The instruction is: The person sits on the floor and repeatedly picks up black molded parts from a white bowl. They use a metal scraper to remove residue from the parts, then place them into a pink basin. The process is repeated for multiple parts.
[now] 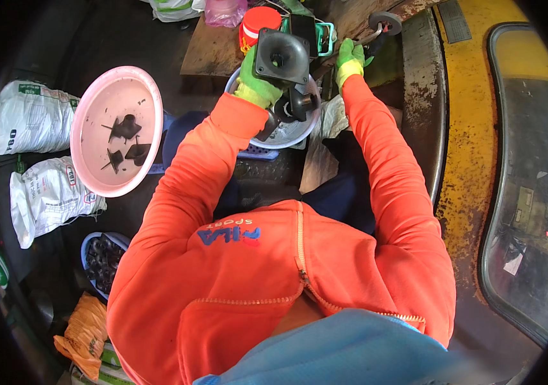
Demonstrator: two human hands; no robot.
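Note:
My left hand (pixel 258 83), in a green and yellow glove, grips a black horn-shaped part (pixel 282 56) with a square flange and a round flared mouth, tilted up. Below it, a pale bowl (pixel 314 122) on my lap side holds more black parts (pixel 299 104). My right hand (pixel 351 59), gloved alike, is farther right with its fingers curled. What it holds, if anything, is hard to make out. Just beyond that hand is a grey disc wheel (pixel 386 24) on a dark body.
At left, a pink basin (pixel 81 135) carries several black pieces. White sacks (pixel 33 119) lie beyond it, and a blue basin (pixel 86 247) of dark parts stands nearer me. An orange-red container (pixel 261 25) stands ahead. A rusty yellow panel (pixel 469 160) with a window bounds the right.

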